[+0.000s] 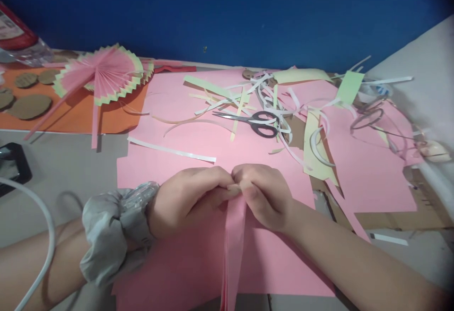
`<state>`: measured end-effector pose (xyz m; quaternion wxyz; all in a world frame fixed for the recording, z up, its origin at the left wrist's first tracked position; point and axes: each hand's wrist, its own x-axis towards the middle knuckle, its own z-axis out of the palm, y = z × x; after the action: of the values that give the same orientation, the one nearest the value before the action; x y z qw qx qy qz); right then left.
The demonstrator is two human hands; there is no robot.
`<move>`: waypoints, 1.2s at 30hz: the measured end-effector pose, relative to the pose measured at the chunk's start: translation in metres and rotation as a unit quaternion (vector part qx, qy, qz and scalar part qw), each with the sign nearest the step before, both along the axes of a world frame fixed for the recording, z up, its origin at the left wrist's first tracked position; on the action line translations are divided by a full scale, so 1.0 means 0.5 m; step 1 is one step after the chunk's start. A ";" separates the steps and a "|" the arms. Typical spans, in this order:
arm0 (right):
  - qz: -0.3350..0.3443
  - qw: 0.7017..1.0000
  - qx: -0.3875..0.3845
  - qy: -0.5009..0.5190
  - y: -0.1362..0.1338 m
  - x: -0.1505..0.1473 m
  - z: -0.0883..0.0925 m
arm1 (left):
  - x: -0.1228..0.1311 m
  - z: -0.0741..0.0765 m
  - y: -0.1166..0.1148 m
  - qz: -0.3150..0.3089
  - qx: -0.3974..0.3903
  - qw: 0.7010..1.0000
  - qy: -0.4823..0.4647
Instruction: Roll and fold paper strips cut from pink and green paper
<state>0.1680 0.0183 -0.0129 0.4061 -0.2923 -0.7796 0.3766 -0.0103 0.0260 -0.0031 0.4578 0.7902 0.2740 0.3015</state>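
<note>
Both hands meet at the middle over a large pink paper sheet (170, 263). My left hand (193, 193), with a grey scrunchie (104, 235) on its wrist, pinches the top end of a narrow folded strip of pink paper (234, 249). My right hand (266, 195) is closed on the same end, its thumb pressed against it. Several layers show along the strip's left edge, and it hangs down towards the bottom of the view. The fingers hide its top end. Beyond the hands lie black-handled scissors (264, 124) and a white paper strip (172, 150).
A pleated pink and green paper fan (106, 72) rests on orange paper (131, 119) with cardboard discs (30, 107). Paper scraps (241, 98) lie tangled around the scissors. Eyeglasses (367, 119) are at right, a bottle (21, 37) at far left. A white cable (51, 235) crosses the left forearm.
</note>
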 end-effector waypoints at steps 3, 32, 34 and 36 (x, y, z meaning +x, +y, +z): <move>-0.023 0.999 -0.007 -0.024 -0.001 -0.002 0.008 | 0.000 -0.003 0.000 0.002 -0.033 0.999 0.000; -0.002 0.963 -0.266 -0.033 0.014 -0.010 0.012 | 0.008 -0.002 0.007 0.083 -0.274 0.956 -0.057; 0.008 0.960 -0.278 -0.019 0.014 -0.012 0.012 | 0.008 -0.005 0.007 0.092 -0.269 0.956 -0.066; 0.025 0.957 -0.289 -0.005 0.014 -0.014 0.014 | 0.008 -0.008 0.008 0.108 -0.259 0.956 -0.081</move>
<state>0.1608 0.0254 -0.0060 0.2905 -0.3798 -0.6464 0.5946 -0.0063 0.0301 -0.0072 0.6323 0.5828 0.3889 0.3307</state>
